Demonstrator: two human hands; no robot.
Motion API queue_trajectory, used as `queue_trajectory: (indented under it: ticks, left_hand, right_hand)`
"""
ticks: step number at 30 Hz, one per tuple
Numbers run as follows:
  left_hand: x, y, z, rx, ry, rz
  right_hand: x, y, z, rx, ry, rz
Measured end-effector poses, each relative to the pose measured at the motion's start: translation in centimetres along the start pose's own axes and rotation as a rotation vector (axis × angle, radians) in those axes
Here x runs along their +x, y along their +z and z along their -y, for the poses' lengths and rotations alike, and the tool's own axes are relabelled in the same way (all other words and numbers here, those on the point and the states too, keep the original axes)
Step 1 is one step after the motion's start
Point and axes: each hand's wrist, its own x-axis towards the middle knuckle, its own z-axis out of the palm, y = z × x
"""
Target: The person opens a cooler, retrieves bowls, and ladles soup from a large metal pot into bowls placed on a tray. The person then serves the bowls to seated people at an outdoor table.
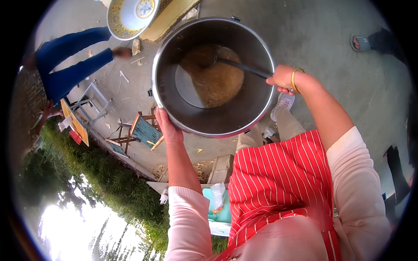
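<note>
A deep stainless-steel pot (222, 125) is tilted before me, its mouth facing up at me. Brown liquid (217, 84) with bits in it pools over part of the bottom, leaving a patch of bare metal at the left. My left hand (168, 125) grips the pot's outside near the rim at the lower left, with its fingers mostly hidden behind the wall. In my right hand (283, 79), at the right rim, is the dark handle of a ladle (243, 66). The ladle's round bowl dips into the liquid.
A white bowl with a yellow patterned rim (133, 18) sits by a pale board (169, 19). Folding stools (146, 131) stand at the left, near a person in blue trousers (75, 55). Another person's sandalled foot (361, 42) is at the right. Behind my left arm lies a turquoise surface (217, 215).
</note>
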Motion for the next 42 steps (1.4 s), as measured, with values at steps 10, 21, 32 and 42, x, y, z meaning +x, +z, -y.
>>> queue_trajectory:
  ticks: [10,21,32,42]
  left_hand:
    - [-0.9,2.9,0.1,0.338,0.058,-0.153]
    - [-4.1,5.9,1.0,0.468,0.148,-0.282]
    - [-5.5,7.0,3.1,0.472,0.148,-0.345]
    - [-7.3,9.1,3.1,0.528,0.176,-0.418]
  right_hand:
    - [-5.4,6.4,-6.5,-0.846,-0.312,-0.754]
    - [-2.3,1.5,-4.1,-1.33,-0.515,-0.867]
    - [2.0,0.4,-6.6,-0.93,-0.382,-0.738]
    - [-1.7,-5.8,-11.8,-0.041,-0.002,0.084]
